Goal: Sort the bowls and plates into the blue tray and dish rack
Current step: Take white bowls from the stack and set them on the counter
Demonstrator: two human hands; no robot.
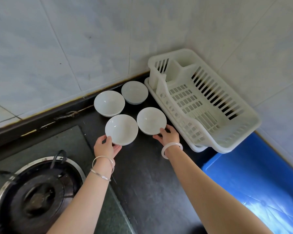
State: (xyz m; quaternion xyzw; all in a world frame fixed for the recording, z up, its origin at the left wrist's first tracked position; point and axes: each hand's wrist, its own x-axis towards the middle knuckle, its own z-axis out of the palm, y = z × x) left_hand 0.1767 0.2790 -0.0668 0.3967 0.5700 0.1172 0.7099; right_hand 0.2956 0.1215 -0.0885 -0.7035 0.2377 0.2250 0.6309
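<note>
Four white bowls sit in a cluster on the dark countertop [150, 174] at the centre of the frame, just left of the empty white dish rack [227, 146]. The left hand [107, 147] grips the near-left bowl [121, 129] at its lower-left edge, with the thumb [108, 140] hooked over the rim and the fingers curled beneath the bowl's underside. The right hand [168, 136] holds the near-right bowl [150, 120] at its lower-right edge, thumb on the rim and fingers wrapped below it. I cannot tell whether either bowl is lifted off the counter. The far-left bowl [109, 103] and far-right bowl [134, 92] stand untouched behind them, near the tiled wall. The blue tray [254, 174] lies at the lower right, just below the rack, and a gas burner [39, 196] occupies the lower left.
</note>
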